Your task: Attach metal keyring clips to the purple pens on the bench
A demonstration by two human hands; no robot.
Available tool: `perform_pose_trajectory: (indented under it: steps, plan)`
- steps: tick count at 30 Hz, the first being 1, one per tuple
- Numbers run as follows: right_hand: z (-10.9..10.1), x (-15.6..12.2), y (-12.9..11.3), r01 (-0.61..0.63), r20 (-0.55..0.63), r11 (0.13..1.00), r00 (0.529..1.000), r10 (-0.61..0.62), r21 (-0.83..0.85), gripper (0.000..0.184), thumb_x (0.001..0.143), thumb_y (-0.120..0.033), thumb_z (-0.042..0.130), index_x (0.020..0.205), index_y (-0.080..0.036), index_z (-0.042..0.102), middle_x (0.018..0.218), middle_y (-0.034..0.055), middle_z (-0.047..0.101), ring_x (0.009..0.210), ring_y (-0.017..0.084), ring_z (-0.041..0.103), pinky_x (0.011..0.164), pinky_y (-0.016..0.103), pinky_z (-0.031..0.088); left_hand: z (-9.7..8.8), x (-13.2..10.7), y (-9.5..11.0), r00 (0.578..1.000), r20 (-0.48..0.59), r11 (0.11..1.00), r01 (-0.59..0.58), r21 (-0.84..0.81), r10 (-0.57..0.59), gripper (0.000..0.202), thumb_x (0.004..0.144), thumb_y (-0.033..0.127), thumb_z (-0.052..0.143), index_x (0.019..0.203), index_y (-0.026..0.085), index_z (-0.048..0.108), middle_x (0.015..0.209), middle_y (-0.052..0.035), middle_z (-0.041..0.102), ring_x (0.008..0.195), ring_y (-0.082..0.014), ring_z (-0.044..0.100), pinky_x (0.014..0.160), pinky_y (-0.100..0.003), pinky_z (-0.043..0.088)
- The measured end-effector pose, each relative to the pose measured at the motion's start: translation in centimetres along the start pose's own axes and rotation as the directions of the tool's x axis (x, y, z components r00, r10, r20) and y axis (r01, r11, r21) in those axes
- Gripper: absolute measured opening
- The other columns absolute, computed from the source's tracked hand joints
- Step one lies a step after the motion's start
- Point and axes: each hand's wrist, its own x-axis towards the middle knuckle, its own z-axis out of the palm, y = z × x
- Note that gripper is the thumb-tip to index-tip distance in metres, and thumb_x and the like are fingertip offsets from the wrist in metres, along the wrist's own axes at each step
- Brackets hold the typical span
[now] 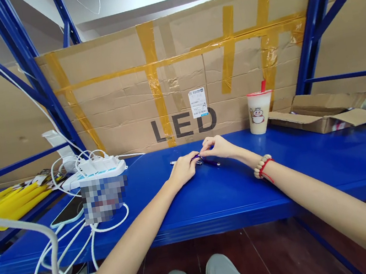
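Both my hands meet over the middle of the blue shelf [233, 189]. My left hand [183, 169] is closed in a pinch on a thin pen [212, 163] with a dark purple barrel that lies on the shelf. My right hand [217, 147] pinches the same pen from the other side, fingertips touching a small metal part near its middle. A light tip of the pen [172, 162] sticks out to the left of my left hand. My right wrist wears a bead bracelet with a red cord [263, 167].
A white power strip [96, 169] with several plugs and white cables stands at the left, beside a phone [67, 214] and yellow packets [9, 201]. A drink cup [259, 112] and an open cardboard box [321, 112] sit at the right. A taped cardboard sheet [176, 73] backs the shelf.
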Motion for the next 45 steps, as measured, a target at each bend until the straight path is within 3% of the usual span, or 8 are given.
perform_pose_trajectory:
  steps: [5, 14, 20, 28, 33, 36, 41, 45]
  plan:
    - [0.1, -0.1, -0.1, -0.028, 0.021, 0.999, 0.999, 0.027, 0.032, 0.026, 0.06, -0.041, 0.068, 0.068, -0.016, 0.074, 0.066, 0.0033, 0.06, 0.062, 0.012, 0.053, 0.057, 0.025, 0.042, 0.1, 0.0, -0.2, 0.999, -0.043, 1.0, 0.008, 0.016, -0.007, 0.028, 0.087, 0.023, 0.041, 0.106, 0.02, 0.061, 0.102, -0.004, 0.067, 0.091, -0.0176, 0.063, 0.085, -0.027, 0.046]
    - [0.1, -0.1, 0.0, -0.026, -0.007, 0.998, 1.0, 0.026, 0.061, 0.026, 0.057, -0.039, 0.07, 0.066, -0.016, 0.073, 0.067, 0.0017, 0.057, 0.055, 0.009, 0.05, 0.054, 0.024, 0.041, 0.3, 0.3, -0.7, 1.0, -0.026, 1.0, -0.011, -0.007, 0.011, 0.027, 0.086, 0.024, 0.043, 0.106, 0.019, 0.06, 0.105, -0.0051, 0.067, 0.093, -0.0188, 0.062, 0.086, -0.031, 0.046]
    - [0.1, -0.1, -0.6, -0.027, -0.062, 0.999, 0.998, 0.029, 0.032, 0.028, 0.06, -0.041, 0.069, 0.07, -0.016, 0.074, 0.07, 0.0032, 0.06, 0.059, 0.01, 0.052, 0.056, 0.024, 0.042, 0.3, 0.4, -0.6, 0.998, -0.058, 0.994, -0.005, -0.111, -0.001, 0.024, 0.086, 0.026, 0.042, 0.104, 0.021, 0.058, 0.099, -0.003, 0.067, 0.088, -0.0164, 0.062, 0.081, -0.027, 0.046]
    - [0.2, 0.0, -1.6, -0.13, -0.105, 0.971, 0.983, 0.153, 0.203, 0.036, 0.056, -0.047, 0.071, 0.069, -0.014, 0.072, 0.072, 0.0051, 0.066, 0.059, 0.011, 0.055, 0.052, 0.023, 0.042, 0.1, 0.5, 0.2, 0.998, -0.053, 0.988, 0.02, -0.151, -0.029, 0.028, 0.09, 0.027, 0.033, 0.11, 0.02, 0.052, 0.074, 0.0, 0.062, 0.069, -0.0133, 0.058, 0.071, -0.023, 0.045]
    - [0.0, -0.1, -0.8, -0.203, 0.003, 0.959, 0.978, 0.207, 0.199, 0.036, 0.051, -0.047, 0.074, 0.065, -0.014, 0.072, 0.067, 0.0047, 0.068, 0.059, 0.012, 0.056, 0.053, 0.023, 0.042, 0.1, 0.4, 0.0, 1.0, 0.022, 0.992, 0.014, -0.122, -0.011, 0.024, 0.09, 0.028, 0.034, 0.1, 0.021, 0.054, 0.077, -0.0007, 0.063, 0.072, -0.0145, 0.059, 0.07, -0.024, 0.044]
    - [0.1, -0.1, -0.3, -0.223, 0.011, 0.951, 0.974, 0.226, 0.214, 0.034, 0.049, -0.046, 0.074, 0.063, -0.015, 0.072, 0.066, 0.0043, 0.068, 0.06, 0.013, 0.057, 0.056, 0.024, 0.043, 0.2, 0.2, 0.0, 0.998, 0.053, 0.993, 0.048, -0.111, -0.042, 0.021, 0.089, 0.029, 0.035, 0.102, 0.022, 0.05, 0.078, -0.0008, 0.063, 0.072, -0.0156, 0.061, 0.069, -0.025, 0.044]
    - [0.3, -0.3, -1.1, -0.269, -0.006, 0.934, 0.961, 0.278, 0.236, 0.032, 0.049, -0.045, 0.076, 0.061, -0.015, 0.071, 0.064, 0.0032, 0.066, 0.057, 0.01, 0.052, 0.052, 0.023, 0.039, 0.0, 0.0, 0.2, 0.998, -0.006, 0.994, 0.056, -0.088, -0.057, 0.021, 0.089, 0.027, 0.036, 0.107, 0.023, 0.046, 0.086, -0.0017, 0.065, 0.079, -0.0168, 0.063, 0.071, -0.026, 0.045]
    - [0.3, -0.5, -2.4, -0.373, 0.02, 0.894, 0.925, 0.38, 0.25, 0.036, 0.049, -0.047, 0.076, 0.064, -0.014, 0.071, 0.061, 0.0021, 0.063, 0.049, 0.007, 0.043, 0.043, 0.021, 0.031, 0.0, 0.0, 0.2, 0.997, -0.061, 0.998, 0.049, -0.038, -0.051, 0.019, 0.088, 0.025, 0.037, 0.104, 0.023, 0.049, 0.09, -0.0025, 0.066, 0.084, -0.018, 0.063, 0.072, -0.026, 0.045]
